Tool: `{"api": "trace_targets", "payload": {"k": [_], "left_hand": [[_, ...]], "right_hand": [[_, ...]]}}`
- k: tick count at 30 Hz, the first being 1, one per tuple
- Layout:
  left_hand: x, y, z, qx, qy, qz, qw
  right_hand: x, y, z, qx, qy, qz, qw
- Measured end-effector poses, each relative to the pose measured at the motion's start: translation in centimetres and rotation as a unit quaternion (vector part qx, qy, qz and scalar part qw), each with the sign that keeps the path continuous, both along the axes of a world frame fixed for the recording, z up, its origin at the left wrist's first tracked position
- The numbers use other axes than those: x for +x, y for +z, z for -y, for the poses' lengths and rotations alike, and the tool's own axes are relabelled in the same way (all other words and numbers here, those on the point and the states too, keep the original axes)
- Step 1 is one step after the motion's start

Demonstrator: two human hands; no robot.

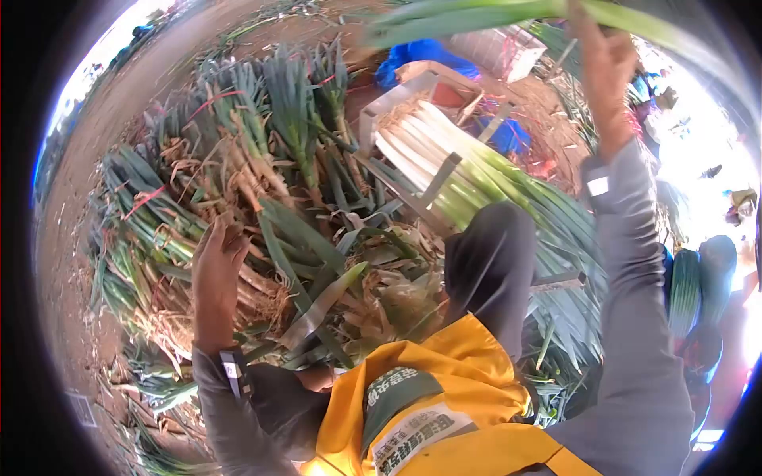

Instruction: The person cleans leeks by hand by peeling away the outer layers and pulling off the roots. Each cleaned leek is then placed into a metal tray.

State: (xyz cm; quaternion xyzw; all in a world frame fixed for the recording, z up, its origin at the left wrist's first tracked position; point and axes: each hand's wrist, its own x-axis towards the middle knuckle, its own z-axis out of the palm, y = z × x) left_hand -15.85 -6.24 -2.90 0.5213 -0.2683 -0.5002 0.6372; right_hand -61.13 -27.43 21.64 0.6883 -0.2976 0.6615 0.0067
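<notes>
Brown ground (75,190) lies around us. Our right hand (607,67) holds a leek (492,17) high, perhaps to clear the metal frame (441,178), which seemingly keeps white leeks (429,143) aligned; our left hand (218,270), half-curled, is by tied bundles (155,230), contact we cannot tell.

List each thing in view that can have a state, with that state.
Raised leek: held in right hand, blurred
Left hand: by piled leeks, grip unclear
Piled leeks: roots on, some tied
White-stemmed leeks: side by side in metal frame
Loose leaves: heaped
Yellow apron: worn, creased
</notes>
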Motion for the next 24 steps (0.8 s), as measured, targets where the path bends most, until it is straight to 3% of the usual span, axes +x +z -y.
{"api": "trace_targets", "payload": {"k": [1,3,4,5,7,9,11,13,15,19,21,24], "left_hand": [[-0.9,0.2,0.1,-0.001,-0.009,0.0,1.0],[-2.5,1.7,0.7,0.057,0.07,-0.041,0.995],[-3.2,2.2,1.0,0.078,0.08,-0.047,0.993],[-3.6,2.0,1.3,0.076,0.071,-0.045,0.994],[-3.5,1.3,1.6,0.059,0.038,-0.063,0.996],[-4.4,1.6,1.8,0.061,0.041,-0.055,0.996],[-4.6,1.4,1.9,0.057,-0.049,-0.035,0.997],[-6.7,2.8,2.4,0.057,-0.038,-0.037,0.997],[-7.5,2.7,2.8,0.067,-0.037,-0.026,0.997],[-7.2,0.2,4.2,0.129,0.003,-0.022,0.991],[-7.2,-1.0,4.9,0.135,-0.006,-0.036,0.99],[-7.8,-1.1,5.8,0.16,-0.037,-0.018,0.986]], "right_hand": [[-4.4,1.9,0.2,-0.007,-0.113,-0.104,0.988],[-9.4,4.2,1.0,0.087,-0.281,-0.21,0.932],[-14.1,4.8,3.2,0.169,-0.38,-0.36,0.835],[-16.6,3.4,3.7,0.171,-0.388,-0.356,0.833],[-19.5,-1.5,5.4,-0.014,-0.317,-0.582,0.748],[-18.4,-8.0,5.2,0.219,-0.286,-0.579,0.731],[-16.7,-14.4,4.5,0.333,-0.241,-0.622,0.666],[-19.2,-25.0,6.9,0.256,-0.193,-0.647,0.692],[-19.2,-31.5,8.5,0.29,-0.16,-0.646,0.688],[-17.4,-34.6,10.2,0.298,-0.171,-0.647,0.681],[-17.8,-34.6,11.5,0.341,-0.108,-0.586,0.727],[-17.6,-36.3,12.9,0.392,-0.045,-0.576,0.716]]}}
